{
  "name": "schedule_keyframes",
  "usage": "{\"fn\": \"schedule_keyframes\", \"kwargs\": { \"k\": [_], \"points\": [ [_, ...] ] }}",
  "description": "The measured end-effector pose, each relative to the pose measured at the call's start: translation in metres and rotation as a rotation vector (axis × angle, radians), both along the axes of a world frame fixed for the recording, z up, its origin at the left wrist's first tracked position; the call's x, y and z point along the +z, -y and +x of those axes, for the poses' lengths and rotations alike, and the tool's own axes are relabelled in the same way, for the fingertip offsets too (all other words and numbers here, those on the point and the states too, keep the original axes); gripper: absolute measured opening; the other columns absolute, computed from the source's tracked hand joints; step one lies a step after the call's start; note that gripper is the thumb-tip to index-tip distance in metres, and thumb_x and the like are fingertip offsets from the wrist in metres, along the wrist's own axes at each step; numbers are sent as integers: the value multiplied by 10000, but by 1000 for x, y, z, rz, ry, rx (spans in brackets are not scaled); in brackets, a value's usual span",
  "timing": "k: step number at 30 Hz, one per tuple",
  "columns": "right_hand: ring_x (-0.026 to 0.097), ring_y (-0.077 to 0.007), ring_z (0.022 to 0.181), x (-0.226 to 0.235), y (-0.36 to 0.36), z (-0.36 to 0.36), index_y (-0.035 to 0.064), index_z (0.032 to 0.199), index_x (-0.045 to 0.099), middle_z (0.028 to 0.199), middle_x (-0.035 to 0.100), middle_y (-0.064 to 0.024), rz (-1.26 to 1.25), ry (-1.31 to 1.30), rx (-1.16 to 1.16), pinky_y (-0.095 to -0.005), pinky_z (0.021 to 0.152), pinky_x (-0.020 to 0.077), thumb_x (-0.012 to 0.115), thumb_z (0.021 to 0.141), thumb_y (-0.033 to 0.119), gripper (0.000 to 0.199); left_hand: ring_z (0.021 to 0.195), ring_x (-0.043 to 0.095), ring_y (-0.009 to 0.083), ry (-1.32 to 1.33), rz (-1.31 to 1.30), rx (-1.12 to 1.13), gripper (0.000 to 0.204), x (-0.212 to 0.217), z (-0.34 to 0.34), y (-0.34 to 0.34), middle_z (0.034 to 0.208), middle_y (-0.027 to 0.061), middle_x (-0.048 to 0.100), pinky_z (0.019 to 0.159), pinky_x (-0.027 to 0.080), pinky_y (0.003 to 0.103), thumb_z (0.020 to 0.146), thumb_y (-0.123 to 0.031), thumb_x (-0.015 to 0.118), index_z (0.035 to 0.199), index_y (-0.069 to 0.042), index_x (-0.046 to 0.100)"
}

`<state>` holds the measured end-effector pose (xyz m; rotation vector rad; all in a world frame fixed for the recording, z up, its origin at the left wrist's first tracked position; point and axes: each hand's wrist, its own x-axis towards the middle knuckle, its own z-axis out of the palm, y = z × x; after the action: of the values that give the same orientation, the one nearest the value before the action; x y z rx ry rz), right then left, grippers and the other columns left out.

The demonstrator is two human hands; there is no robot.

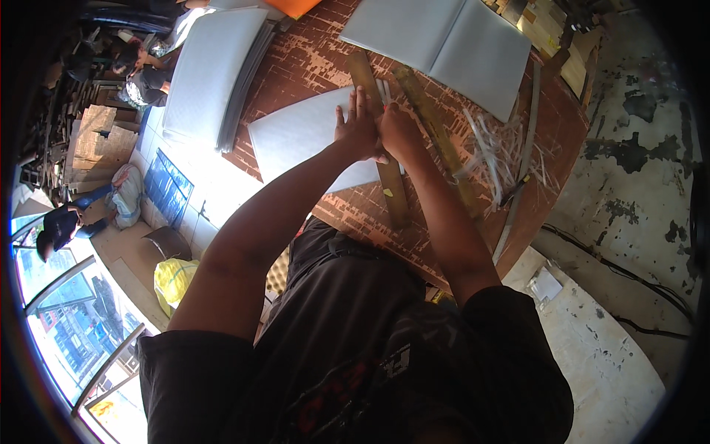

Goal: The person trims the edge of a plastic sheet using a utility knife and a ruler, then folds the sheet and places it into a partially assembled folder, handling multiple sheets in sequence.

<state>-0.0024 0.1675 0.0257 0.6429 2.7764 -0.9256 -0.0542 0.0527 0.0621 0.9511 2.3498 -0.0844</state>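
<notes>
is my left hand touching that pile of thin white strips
Apart. The head view shows the left hand to the left of the pile of thin white strips, with the right hand and brown tabletop between them.

The middle of the long strip (395,203) is partly hidden under the left hand (360,133). Beside this strip, the right hand (400,133) covers most of a small red thing (385,109), unclear in kind. Beyond the strip, the upper edge cuts an orange sheet (296,6).

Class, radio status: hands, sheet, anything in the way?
Left hand on brown strip, right hand curled beside it. White sheet partly beneath strip. Loose offcuts to the right, off the sheet.
</notes>
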Motion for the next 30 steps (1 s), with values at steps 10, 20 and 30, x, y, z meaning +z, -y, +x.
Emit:
{"fn": "schedule_keyframes", "kwargs": {
  "k": [10,20,30],
  "points": [
    [685,-454,880,22,-11,77,3,1123,531,955,693,-246,6,-138,-351,-541,766,543,585,996,268,298,1551,-98,458,-53,3,-52,1555,-4,1,-2,1634,347,-166,1214,159,645,610,-710,841,1551,146,-52],
    [647,-409,1010,-15,8,94,6,1081,585,1059,621,-228,60,-163,-274,-508,806,548,740,880,271,368,1545,-71,482,-79,52,-90,1623,-15,-4,5,1636,355,-132,1199,170,666,560,-781,822,1554,129,-83],
    [678,-430,805,59,-51,133,-37,886,650,836,663,-244,-28,-367,-542,-487,707,528,733,866,248,298,1550,-104,455,-32,55,-109,1578,-7,-2,6,1634,346,-166,1214,142,649,614,-783,793,1561,108,-100]
  ]
}}
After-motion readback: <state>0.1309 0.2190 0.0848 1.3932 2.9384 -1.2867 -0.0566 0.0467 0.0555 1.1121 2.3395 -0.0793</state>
